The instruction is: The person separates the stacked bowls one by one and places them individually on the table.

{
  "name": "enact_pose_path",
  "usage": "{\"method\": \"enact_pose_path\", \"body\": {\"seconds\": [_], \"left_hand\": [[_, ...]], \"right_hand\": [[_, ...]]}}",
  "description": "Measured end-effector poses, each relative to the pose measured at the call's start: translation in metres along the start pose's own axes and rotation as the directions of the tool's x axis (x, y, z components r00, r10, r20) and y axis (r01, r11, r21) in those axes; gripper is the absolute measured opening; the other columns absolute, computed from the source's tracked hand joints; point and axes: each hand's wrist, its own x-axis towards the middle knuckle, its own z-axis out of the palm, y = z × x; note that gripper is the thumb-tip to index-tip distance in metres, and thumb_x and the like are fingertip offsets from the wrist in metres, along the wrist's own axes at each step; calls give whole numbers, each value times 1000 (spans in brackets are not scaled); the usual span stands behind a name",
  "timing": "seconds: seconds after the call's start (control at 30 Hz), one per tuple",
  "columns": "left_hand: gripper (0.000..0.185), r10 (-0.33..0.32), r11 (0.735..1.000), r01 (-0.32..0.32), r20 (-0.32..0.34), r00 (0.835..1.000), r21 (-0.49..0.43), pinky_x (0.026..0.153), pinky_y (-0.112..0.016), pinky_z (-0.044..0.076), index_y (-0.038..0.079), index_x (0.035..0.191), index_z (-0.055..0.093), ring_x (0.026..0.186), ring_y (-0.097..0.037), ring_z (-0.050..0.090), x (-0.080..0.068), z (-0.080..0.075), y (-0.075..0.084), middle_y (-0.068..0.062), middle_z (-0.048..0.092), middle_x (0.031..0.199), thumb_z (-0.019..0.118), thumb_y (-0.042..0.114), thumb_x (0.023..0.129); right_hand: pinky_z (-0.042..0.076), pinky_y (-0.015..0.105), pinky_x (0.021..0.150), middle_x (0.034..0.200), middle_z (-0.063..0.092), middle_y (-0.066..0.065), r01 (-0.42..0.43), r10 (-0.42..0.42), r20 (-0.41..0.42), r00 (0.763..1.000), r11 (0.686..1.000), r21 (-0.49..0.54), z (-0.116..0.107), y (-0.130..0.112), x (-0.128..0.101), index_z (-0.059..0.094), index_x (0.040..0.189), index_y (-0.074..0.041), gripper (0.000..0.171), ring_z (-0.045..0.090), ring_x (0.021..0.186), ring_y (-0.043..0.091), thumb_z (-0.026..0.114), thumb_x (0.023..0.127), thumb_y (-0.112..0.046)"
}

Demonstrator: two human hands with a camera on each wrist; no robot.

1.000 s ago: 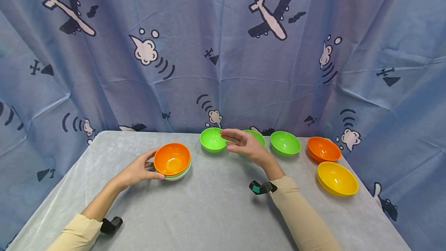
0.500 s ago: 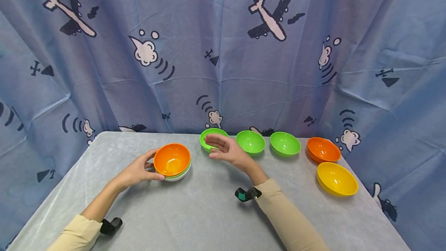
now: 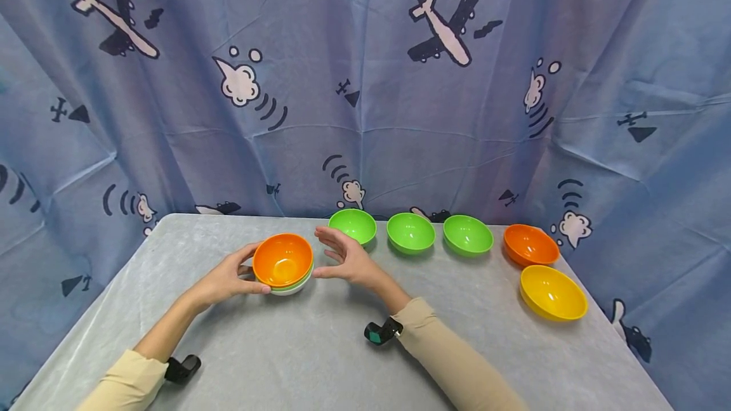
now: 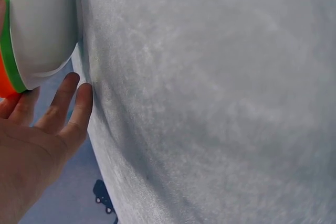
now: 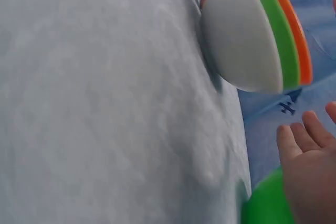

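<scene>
Three nested bowls stand on the left half of the table: an orange bowl [image 3: 282, 260] inside a green bowl [image 5: 282, 35], both inside a white bowl [image 5: 239, 38]. My left hand [image 3: 227, 278] holds this stack from its left side, thumb near the front rim and fingers round the back. In the left wrist view its lower fingers [image 4: 79, 111] spread away from the white bowl. My right hand [image 3: 349, 260] hovers just right of the stack, fingers spread toward it and nothing held. It stands in front of a separate light-green bowl [image 3: 355, 224].
Two more light-green bowls, a middle one [image 3: 410, 233] and a right one [image 3: 467, 235], line the back edge. A darker orange bowl [image 3: 530, 245] and a yellow bowl [image 3: 553, 292] sit at the right. A blue patterned curtain [image 3: 297, 81] hangs behind the grey-covered table [image 3: 320, 360].
My right hand has moved left and slightly nearer, from in front of the middle green bowl to beside the stack. My left hand and the stack have stayed in place.
</scene>
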Motion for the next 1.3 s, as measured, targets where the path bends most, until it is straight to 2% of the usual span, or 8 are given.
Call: {"method": "enact_pose_path", "body": {"seconds": [0.13, 0.3, 0.4, 0.5, 0.67, 0.83, 1.13, 1.3], "left_hand": [[96, -6, 1000, 6, 2, 1000, -2, 98, -50, 50, -5, 157, 26, 128, -50, 49, 1, 0, 1, -29, 33, 154, 86, 12, 84], [96, -16, 1000, 16, 1, 1000, 6, 97, -50, 51, -5, 157, 26, 127, -50, 50, 1, 1, 1, -29, 33, 154, 86, 14, 84], [95, -13, 1000, 13, 3, 1000, 11, 96, -49, 52, -4, 157, 26, 127, -49, 51, 2, 1, 0, -29, 33, 154, 86, 14, 85], [94, -15, 1000, 15, 3, 1000, 8, 96, -48, 52, -3, 157, 27, 127, -49, 51, 2, 1, -2, -28, 33, 154, 86, 14, 85], [94, -16, 1000, 16, 3, 1000, 5, 97, -48, 52, 0, 157, 28, 128, -48, 51, 2, 2, -4, -25, 33, 155, 86, 15, 85], [94, -8, 1000, 8, 2, 1000, 9, 97, -49, 51, -1, 157, 28, 127, -48, 51, 1, 1, -2, -26, 34, 155, 86, 15, 85], [95, 2, 1000, -2, 8, 1000, -5, 96, -48, 52, -4, 157, 26, 125, -48, 53, 0, 1, 0, -28, 32, 155, 86, 12, 84], [96, 0, 1000, 0, 7, 1000, -2, 96, -48, 52, -4, 157, 26, 126, -48, 52, 0, 0, 0, -29, 32, 155, 86, 13, 84]], "right_hand": [[34, 42, 114, 157, 38, 14, 15, -14, 6, 1000, 1000, -21, 9, 5, 4, 33, 156, -2, 93, 29, 146, 37, 84, 79, 8], [33, 41, 114, 159, 34, 11, 26, -24, 30, 999, 998, -64, 18, 13, 9, 29, 158, -4, 100, 31, 147, 25, 86, 77, 8], [32, 42, 114, 159, 33, 14, 41, -39, 36, 999, 997, -69, 23, 17, 13, 27, 158, 0, 100, 31, 146, 25, 85, 77, 8], [34, 40, 113, 158, 35, 13, 41, -38, 34, 999, 996, -83, 28, 19, 15, 28, 157, 1, 99, 34, 144, 24, 86, 77, 4], [38, 35, 110, 153, 42, 4, 26, -25, 9, 1000, 994, -105, 36, 21, 18, 32, 157, -5, 98, 44, 136, 18, 89, 77, -5], [41, 35, 108, 146, 49, 1, 37, -39, -16, 999, 992, -120, 39, 21, 21, 37, 154, -7, 97, 50, 128, 15, 91, 74, -4], [42, 37, 108, 140, 56, 3, 84, -88, -17, 996, 983, -161, 38, 21, 23, 46, 149, -8, 90, 54, 123, 17, 91, 71, 0], [39, 45, 110, 140, 55, 15, 97, -101, -17, 995, 984, -151, 41, 8, 20, 44, 147, 3, 88, 54, 124, 24, 89, 71, 3]]}}
